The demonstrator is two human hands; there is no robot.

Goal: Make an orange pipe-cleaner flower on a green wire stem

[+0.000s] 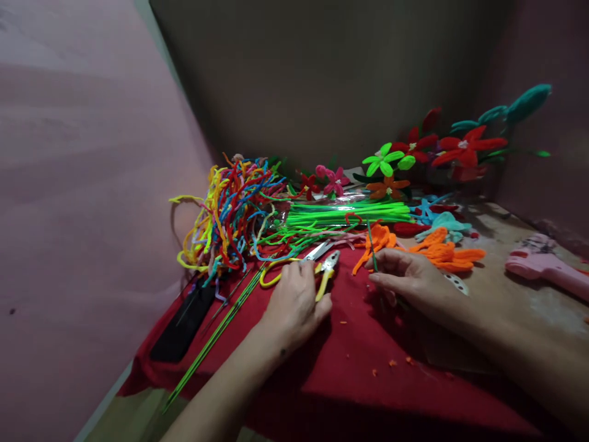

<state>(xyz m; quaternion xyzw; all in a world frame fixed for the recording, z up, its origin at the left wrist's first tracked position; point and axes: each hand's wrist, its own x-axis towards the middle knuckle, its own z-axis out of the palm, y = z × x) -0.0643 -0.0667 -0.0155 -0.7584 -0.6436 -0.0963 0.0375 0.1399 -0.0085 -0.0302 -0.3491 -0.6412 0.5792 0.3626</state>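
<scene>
Pliers (328, 269), yellow-handled with a silver metal head, sit above the red cloth (343, 350) at the left hand (297, 298), its fingers curled over the handles; whether they grip firmly, I cannot tell; yellow-handled metal scissors (317, 252) lie just beyond; over on the right, the right hand (405, 276) pinches a thin dark-green stem (372, 245), thumb and fingertips closed, stem upright, near looped bright-orange fuzzy petals (380, 239); behind, bright-green fuzzy stems (350, 213) lie in what looks like clear plastic.
</scene>
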